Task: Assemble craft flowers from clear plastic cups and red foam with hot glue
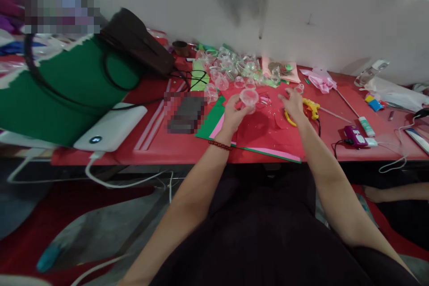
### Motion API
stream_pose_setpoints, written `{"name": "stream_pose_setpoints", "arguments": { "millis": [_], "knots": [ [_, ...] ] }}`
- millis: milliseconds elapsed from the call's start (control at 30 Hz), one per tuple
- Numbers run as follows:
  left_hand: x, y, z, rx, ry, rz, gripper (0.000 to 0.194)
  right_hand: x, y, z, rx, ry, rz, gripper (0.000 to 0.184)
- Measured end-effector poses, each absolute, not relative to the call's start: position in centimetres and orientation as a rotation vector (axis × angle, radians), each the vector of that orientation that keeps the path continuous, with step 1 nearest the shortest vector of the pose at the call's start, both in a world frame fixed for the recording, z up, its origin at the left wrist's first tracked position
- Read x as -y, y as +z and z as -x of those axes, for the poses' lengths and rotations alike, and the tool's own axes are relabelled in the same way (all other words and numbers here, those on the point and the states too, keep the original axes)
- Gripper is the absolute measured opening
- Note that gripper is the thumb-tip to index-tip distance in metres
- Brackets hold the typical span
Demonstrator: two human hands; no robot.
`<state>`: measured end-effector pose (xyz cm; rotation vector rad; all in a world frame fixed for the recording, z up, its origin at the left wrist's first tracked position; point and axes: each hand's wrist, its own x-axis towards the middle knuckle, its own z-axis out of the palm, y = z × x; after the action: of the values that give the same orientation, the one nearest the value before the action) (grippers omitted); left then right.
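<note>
My left hand [235,114] is closed around a round clear plastic cup [249,97], its wide rim turned up toward me. To the right, my right hand [293,103] hovers over red sheets with its fingers spread and nothing seen between them. A small clear plastic piece [299,88] shows just behind those fingers. By that wrist are a yellow loop-shaped handle [289,119] and a yellow glue gun [311,108]. Beyond both hands, several clear plastic cups [231,65] lie in a heap. Red sheets [258,132] with small white bits on them lie below my hands.
At left are a dark phone [188,114], pink strips [152,120], a white power bank [110,129], a dark bag [137,42] and a green board [63,94]. At right lie pink crumpled plastic [320,80], a glue bottle [366,126] and a purple corded device [355,136].
</note>
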<state>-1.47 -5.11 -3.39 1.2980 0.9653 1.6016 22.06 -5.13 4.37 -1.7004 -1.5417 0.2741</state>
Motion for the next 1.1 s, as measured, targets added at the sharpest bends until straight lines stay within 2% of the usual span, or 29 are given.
{"name": "stream_pose_setpoints", "arguments": {
  "millis": [133,233,333,433,533,667,867,1000,1100],
  "knots": [
    [6.4,-3.1,0.7,-0.874,1.29,-1.43,0.051,7.6,4.1,-22.1,1.241,0.648,1.434,0.022],
    [6.8,-3.1,0.6,-0.881,1.188,-1.5,0.046,9.0,3.6,-20.9,1.041,0.975,1.26,0.024],
    [6.7,-3.3,0.6,-0.918,1.125,-1.532,0.042,9.4,3.0,-19.2,0.972,1.082,1.197,0.023],
    [6.6,-3.3,0.7,-1.001,1.062,-1.554,0.039,8.9,2.7,-17.3,1.111,0.977,1.279,0.025],
    [6.8,-2.9,0.8,-1.113,1.009,-1.555,0.035,8.1,2.4,-16.0,1.372,0.713,1.441,0.03],
    [7.0,-2.1,0.8,-1.228,0.951,-1.595,0.032,7.3,1.9,-15.6,1.578,0.341,1.593,0.023],
    [7.2,-1.7,0.7,-1.21,0.935,-1.592,0.029,7.7,1.5,-15.9,1.634,0.12,1.702,0.016],
    [6.8,-2.6,0.8,-1.176,0.95,-1.549,0.035,8.3,2.3,-16.0,1.636,-0.049,1.707,0.029],
    [6.3,-3.4,0.7,-1.136,0.983,-1.56,0.04,8.7,3.2,-16.1,1.749,-0.045,1.631,0.019]
  ]
}}
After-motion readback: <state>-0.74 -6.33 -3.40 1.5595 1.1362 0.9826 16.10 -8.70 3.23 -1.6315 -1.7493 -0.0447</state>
